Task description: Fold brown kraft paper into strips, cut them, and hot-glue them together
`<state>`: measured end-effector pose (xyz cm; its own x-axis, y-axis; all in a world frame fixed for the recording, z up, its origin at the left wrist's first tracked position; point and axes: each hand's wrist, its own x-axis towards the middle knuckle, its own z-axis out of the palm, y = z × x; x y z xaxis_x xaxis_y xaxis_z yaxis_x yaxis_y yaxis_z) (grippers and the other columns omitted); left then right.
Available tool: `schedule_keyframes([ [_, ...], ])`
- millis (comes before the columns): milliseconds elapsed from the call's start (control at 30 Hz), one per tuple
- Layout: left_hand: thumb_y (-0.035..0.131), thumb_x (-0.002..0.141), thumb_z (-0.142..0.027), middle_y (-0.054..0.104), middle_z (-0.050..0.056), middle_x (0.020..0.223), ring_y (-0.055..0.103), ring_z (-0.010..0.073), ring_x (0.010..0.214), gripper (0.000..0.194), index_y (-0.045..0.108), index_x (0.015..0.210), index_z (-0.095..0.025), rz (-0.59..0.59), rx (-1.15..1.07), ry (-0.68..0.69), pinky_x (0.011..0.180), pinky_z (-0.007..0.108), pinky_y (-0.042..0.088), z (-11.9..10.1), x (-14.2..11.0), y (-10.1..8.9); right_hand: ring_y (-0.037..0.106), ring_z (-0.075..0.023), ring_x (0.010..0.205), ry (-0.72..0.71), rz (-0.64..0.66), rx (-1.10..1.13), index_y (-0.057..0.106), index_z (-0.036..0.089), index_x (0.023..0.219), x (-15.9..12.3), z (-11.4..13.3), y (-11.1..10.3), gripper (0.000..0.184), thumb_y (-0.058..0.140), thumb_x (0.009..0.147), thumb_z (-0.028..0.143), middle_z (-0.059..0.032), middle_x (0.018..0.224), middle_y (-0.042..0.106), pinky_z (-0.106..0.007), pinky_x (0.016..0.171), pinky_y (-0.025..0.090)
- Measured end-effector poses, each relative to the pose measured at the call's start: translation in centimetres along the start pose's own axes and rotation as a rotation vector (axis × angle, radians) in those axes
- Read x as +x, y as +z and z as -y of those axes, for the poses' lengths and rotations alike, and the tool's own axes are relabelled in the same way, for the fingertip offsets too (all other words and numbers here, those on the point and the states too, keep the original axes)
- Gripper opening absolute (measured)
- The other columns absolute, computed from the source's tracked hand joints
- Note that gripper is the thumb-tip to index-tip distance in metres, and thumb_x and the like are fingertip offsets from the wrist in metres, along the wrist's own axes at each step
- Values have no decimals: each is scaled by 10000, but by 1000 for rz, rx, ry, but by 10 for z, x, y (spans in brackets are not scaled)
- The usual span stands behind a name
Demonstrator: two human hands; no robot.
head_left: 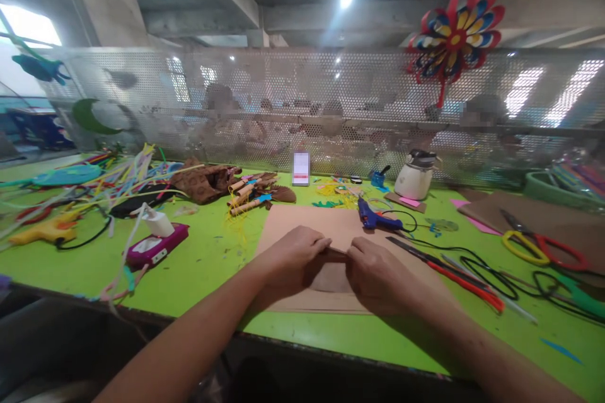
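My left hand (297, 252) and my right hand (371, 264) are closed in pinches, a short gap apart. A thin edge of brown paper (337, 252) spans from one to the other, and its ends are hidden in the fingers. Whether it is folded or rolled I cannot tell. Both hands are over a stack of light brown paper sheets (288, 217) lying on the green table (203, 271). Just beyond my right hand lies a blue glue gun (378, 217). To its right is a cutter knife with a red handle (466, 280).
Scissors (539, 245) with yellow and red handles lie at right among black cables. A purple power strip (158, 245) and yellow glue gun (45, 230) are at left. A phone (301, 169) stands at the back, left of a white jug (414, 176). Perforated metal panels (283, 88) border the table.
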<state>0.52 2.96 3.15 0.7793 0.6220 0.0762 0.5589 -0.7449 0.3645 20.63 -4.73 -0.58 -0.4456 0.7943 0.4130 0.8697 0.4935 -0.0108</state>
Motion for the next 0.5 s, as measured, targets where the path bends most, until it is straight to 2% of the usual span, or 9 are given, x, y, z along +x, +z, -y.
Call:
schedule_keyframes([
  [100, 328, 896, -388, 450, -5, 575, 375, 116, 560, 412, 483, 593, -156, 52, -150, -84, 535, 244, 277, 8, 4, -3, 416, -166, 700, -37, -49, -12, 505, 157, 793, 2, 5, 0, 88, 438, 800, 100, -65, 796, 497, -306, 625, 300],
  [233, 393, 849, -476, 344, -33, 557, 301, 100, 552, 425, 432, 570, -158, 160, -284, -68, 522, 237, 236, 15, 3, -7, 398, -176, 705, -80, -42, -17, 489, 162, 763, 3, 9, -4, 103, 458, 722, 72, -74, 790, 488, -308, 610, 302],
  [400, 412, 836, -532, 347, -35, 575, 299, 101, 572, 447, 458, 595, -158, 218, -413, -63, 537, 236, 259, 15, 1, -6, 393, -189, 716, -130, -26, -25, 472, 181, 729, 4, 8, -10, 121, 482, 663, 80, -77, 789, 481, -319, 614, 313],
  [500, 483, 805, -523, 432, -23, 602, 358, 106, 589, 415, 538, 656, -140, 235, -505, -68, 558, 234, 304, 14, 3, -2, 407, -186, 724, -77, -17, 49, 473, 178, 755, 4, 5, -10, 159, 528, 624, 106, -75, 828, 487, -317, 618, 340],
])
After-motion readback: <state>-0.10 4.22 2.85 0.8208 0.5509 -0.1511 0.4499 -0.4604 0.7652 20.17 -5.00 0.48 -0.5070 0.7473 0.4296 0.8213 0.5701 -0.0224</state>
